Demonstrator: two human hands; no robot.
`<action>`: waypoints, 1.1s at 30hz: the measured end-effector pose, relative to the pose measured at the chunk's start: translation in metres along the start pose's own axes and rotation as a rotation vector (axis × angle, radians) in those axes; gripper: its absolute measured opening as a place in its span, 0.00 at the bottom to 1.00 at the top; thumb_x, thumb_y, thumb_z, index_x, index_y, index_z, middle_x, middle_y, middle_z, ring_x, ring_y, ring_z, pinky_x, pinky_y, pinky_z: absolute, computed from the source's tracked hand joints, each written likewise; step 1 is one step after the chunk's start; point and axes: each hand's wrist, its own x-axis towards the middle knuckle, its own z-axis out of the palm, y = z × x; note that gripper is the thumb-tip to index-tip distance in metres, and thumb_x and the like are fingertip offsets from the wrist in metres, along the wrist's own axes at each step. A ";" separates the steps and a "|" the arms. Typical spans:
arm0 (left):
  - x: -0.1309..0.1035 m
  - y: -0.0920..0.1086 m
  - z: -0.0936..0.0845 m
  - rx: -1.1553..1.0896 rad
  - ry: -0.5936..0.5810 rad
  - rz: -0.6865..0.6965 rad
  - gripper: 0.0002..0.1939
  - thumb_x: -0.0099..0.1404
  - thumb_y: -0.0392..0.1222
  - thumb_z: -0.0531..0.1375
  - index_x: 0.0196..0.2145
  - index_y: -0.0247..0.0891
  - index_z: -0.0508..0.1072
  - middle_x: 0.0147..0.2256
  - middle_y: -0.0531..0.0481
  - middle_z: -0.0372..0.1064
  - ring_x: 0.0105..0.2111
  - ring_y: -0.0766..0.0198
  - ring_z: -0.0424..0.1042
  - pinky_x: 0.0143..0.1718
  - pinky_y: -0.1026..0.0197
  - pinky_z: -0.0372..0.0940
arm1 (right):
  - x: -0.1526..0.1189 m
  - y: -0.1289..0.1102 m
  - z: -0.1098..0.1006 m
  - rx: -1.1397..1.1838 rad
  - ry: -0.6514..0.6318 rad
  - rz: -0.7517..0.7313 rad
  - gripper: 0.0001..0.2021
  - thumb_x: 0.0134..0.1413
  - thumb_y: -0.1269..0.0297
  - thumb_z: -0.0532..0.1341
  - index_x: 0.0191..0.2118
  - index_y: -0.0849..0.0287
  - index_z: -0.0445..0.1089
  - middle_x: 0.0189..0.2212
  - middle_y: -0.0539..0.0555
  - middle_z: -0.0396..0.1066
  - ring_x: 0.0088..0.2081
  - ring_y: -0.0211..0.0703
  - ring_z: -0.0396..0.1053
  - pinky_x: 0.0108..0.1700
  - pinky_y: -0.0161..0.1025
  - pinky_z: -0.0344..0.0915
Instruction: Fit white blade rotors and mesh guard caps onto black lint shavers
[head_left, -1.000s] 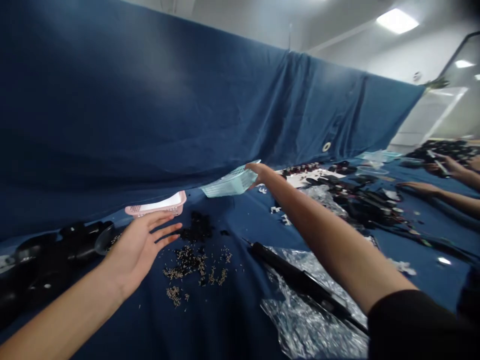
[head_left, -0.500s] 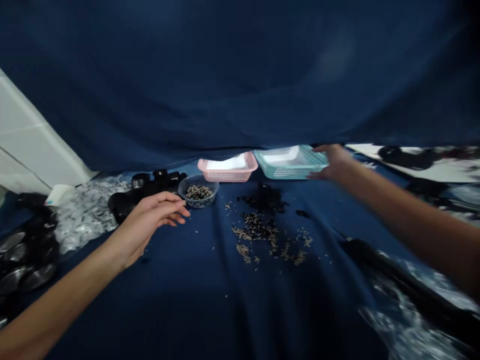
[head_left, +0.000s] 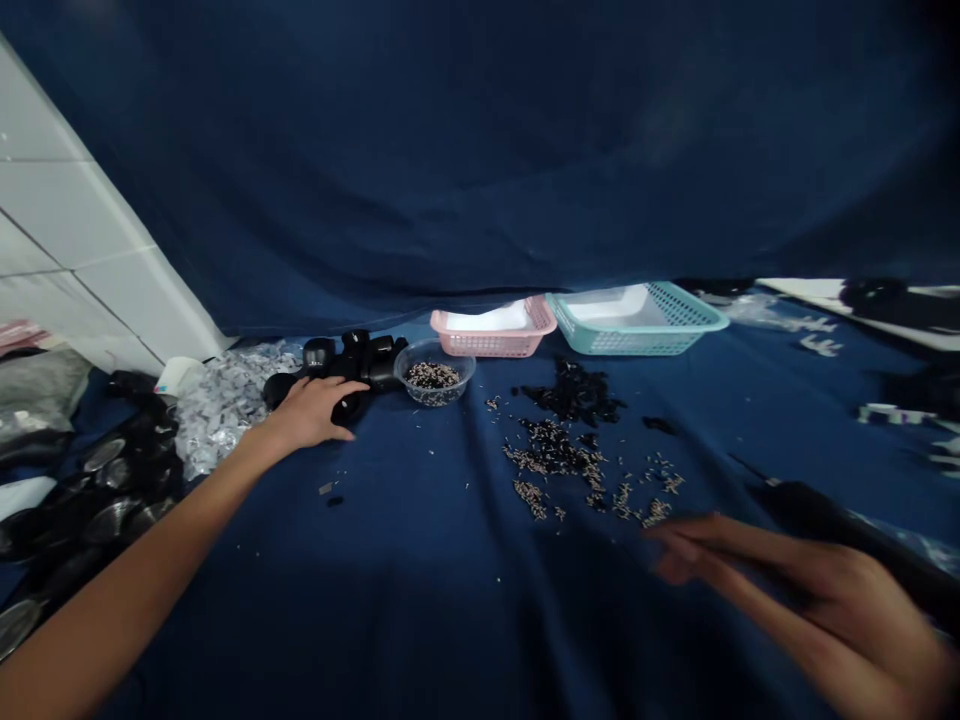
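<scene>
My left hand [head_left: 311, 412] is at the cluster of black rounded parts [head_left: 319, 353], thumb and fingers apart, with a black part showing between them. Whether it touches that part I cannot tell. Low on the right, my right hand [head_left: 795, 590] is blurred, its fingertips pinched together by the near edge of the loose screws [head_left: 559, 450]. Anything in that pinch is hidden. A clear round bowl [head_left: 465, 375] of small screws stands right of my left hand. Small black pieces [head_left: 574, 392] lie heaped behind the loose screws.
Behind stand a pink basket [head_left: 495, 345] and a teal basket [head_left: 637, 342]. A black tool with a thin shaft [head_left: 810, 515] lies beside my right hand. Clear wrapped pieces [head_left: 232, 395] and black cups [head_left: 112, 500] lie on the left. Dark blue cloth [head_left: 420, 560] covers the surface.
My right hand has let go of the teal basket and come down toward me. My left hand has moved to the black parts, its fingers spreading. The view has shifted left.
</scene>
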 end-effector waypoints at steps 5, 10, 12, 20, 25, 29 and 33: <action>-0.019 0.007 -0.020 0.046 0.048 0.029 0.28 0.48 0.41 0.69 0.50 0.42 0.76 0.46 0.44 0.79 0.48 0.46 0.75 0.52 0.48 0.65 | 0.014 -0.025 0.022 0.289 -0.153 0.077 0.25 0.56 0.39 0.60 0.34 0.60 0.79 0.27 0.59 0.80 0.28 0.49 0.79 0.31 0.38 0.76; -0.079 0.058 -0.048 0.015 0.050 0.074 0.30 0.47 0.51 0.72 0.50 0.51 0.77 0.44 0.49 0.79 0.47 0.47 0.75 0.48 0.49 0.67 | 0.004 -0.031 0.036 0.468 -0.348 0.058 0.24 0.60 0.43 0.61 0.46 0.61 0.75 0.31 0.57 0.79 0.29 0.44 0.77 0.30 0.37 0.76; -0.109 0.088 -0.042 -0.047 -0.007 0.109 0.29 0.49 0.55 0.71 0.49 0.55 0.77 0.46 0.51 0.78 0.48 0.48 0.74 0.49 0.49 0.67 | -0.006 -0.033 0.042 0.471 -0.452 0.022 0.23 0.61 0.47 0.61 0.52 0.59 0.71 0.34 0.56 0.78 0.31 0.43 0.77 0.32 0.37 0.76; -0.146 0.193 0.029 0.116 -0.276 0.159 0.32 0.56 0.63 0.64 0.48 0.35 0.78 0.36 0.36 0.77 0.40 0.38 0.76 0.43 0.38 0.69 | -0.045 -0.034 0.050 0.324 -0.356 -0.392 0.46 0.41 0.54 0.77 0.66 0.41 0.59 0.60 0.56 0.69 0.45 0.48 0.78 0.42 0.39 0.80; -0.134 0.205 0.034 0.050 -0.208 0.191 0.38 0.62 0.74 0.49 0.38 0.35 0.80 0.34 0.37 0.75 0.39 0.40 0.76 0.43 0.39 0.69 | -0.045 -0.032 0.056 0.200 -0.220 -0.495 0.47 0.41 0.46 0.76 0.67 0.49 0.58 0.59 0.60 0.70 0.55 0.60 0.73 0.54 0.48 0.76; -0.134 0.187 0.018 -0.069 -0.334 0.169 0.32 0.61 0.70 0.56 0.46 0.40 0.75 0.42 0.40 0.74 0.46 0.40 0.73 0.47 0.40 0.66 | -0.039 -0.027 0.065 0.168 -0.191 -0.483 0.39 0.49 0.48 0.72 0.64 0.49 0.59 0.52 0.58 0.73 0.42 0.48 0.78 0.39 0.39 0.79; -0.138 0.163 0.016 -0.212 -0.470 0.033 0.29 0.52 0.63 0.68 0.45 0.45 0.71 0.47 0.46 0.70 0.51 0.43 0.69 0.49 0.44 0.64 | -0.038 -0.027 0.066 0.145 -0.214 -0.435 0.29 0.56 0.55 0.69 0.61 0.50 0.63 0.48 0.55 0.74 0.39 0.44 0.78 0.39 0.37 0.79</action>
